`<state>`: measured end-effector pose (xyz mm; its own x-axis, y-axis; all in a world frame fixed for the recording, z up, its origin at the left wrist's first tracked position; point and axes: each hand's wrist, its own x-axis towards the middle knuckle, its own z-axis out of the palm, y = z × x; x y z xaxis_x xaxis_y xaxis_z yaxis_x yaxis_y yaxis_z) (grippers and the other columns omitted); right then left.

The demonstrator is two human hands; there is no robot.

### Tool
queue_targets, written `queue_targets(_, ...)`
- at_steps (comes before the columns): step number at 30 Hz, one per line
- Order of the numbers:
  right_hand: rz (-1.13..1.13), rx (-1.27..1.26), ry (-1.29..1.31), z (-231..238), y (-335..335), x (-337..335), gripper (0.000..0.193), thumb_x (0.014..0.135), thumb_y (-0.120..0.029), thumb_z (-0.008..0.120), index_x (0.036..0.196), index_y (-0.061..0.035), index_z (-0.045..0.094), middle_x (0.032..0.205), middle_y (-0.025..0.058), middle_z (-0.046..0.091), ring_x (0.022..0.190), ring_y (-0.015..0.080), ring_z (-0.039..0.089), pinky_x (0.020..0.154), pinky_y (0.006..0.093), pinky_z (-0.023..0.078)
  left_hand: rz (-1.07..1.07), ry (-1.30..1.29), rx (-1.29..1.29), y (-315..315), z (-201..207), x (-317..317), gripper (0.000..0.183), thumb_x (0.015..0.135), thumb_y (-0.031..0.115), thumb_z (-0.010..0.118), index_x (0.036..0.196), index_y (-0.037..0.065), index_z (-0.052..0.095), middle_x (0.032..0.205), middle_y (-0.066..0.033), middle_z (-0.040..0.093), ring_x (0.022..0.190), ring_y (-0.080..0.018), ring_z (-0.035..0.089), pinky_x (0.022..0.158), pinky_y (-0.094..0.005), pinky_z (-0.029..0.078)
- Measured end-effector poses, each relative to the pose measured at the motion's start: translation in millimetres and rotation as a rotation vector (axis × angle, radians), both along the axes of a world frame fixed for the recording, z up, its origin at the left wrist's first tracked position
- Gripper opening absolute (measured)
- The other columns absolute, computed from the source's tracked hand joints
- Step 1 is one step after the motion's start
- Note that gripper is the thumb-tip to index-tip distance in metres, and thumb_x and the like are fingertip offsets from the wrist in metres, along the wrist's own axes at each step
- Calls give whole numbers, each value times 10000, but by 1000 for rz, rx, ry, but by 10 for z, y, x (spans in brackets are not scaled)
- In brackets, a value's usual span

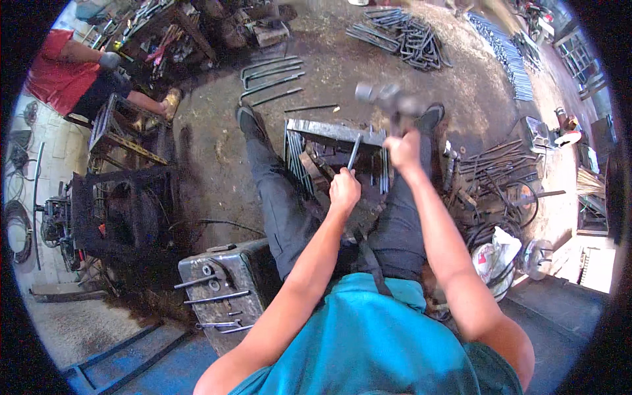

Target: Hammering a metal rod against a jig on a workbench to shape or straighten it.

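Observation:
Between my legs stands a low metal work block (336,131) with a flat bar-like top. My left hand (345,191) is closed around a metal rod (355,153), whose far end reaches up to the block's near edge. In my right hand (403,151) is a hammer; its head (388,97), smeared by motion, hangs in the air beyond the block, near my right shoe. Several straight rods (297,161) lean below the block's left end, and more (384,172) stand under its right end.
Bent rods (271,74) lie on the floor ahead, with a pile of bent bars (421,46) farther off. A metal box (227,276) with loose tools stands at my left. Scrap rods and hoses (500,164) lie at my right. Another person in red (62,69) sits far left.

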<state>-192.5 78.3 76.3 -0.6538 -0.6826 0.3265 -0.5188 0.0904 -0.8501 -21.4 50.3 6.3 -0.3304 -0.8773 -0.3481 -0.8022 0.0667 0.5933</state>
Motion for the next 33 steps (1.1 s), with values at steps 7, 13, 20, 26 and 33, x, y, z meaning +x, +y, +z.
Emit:
queue_targets(7,-134,554,-135,168,191,138,258,724,-151,526,888,-12,669,864,279,644,879,446,630,784,489,493,-55,-16,-39,-20,-95,94,361,975,291,448,984,-36,600,958,-310,643,943,-476,624,821,-536,497)
queue_targets(13,28,99,-164,891,35,7,180,641,-94,600,769,28,570,615,140,551,558,205,511,561,374,425,-57,25,-34,-175,-125,32,406,972,302,457,932,-64,630,921,-336,633,934,-489,616,823,-550,492)
queue_targets(20,-76,712,141,-251,147,88,270,707,-129,540,928,-25,653,834,259,648,840,447,626,747,476,496,-93,56,12,-94,-229,42,423,982,298,431,936,-69,635,939,-353,622,945,-504,604,842,-546,485)
queue_targets(26,-99,678,1,213,-21,-17,274,718,-139,513,913,-46,681,884,278,638,909,472,604,807,503,480,-89,157,162,-323,-291,205,497,984,362,424,930,-90,624,970,-371,595,1005,-503,573,857,-533,463)
queue_targets(33,79,80,-433,403,-164,163,135,621,16,641,733,-33,581,646,-5,565,540,109,493,524,274,387,-92,289,430,-449,-505,239,545,985,423,435,878,-81,614,784,-259,647,789,-418,655,729,-469,500)
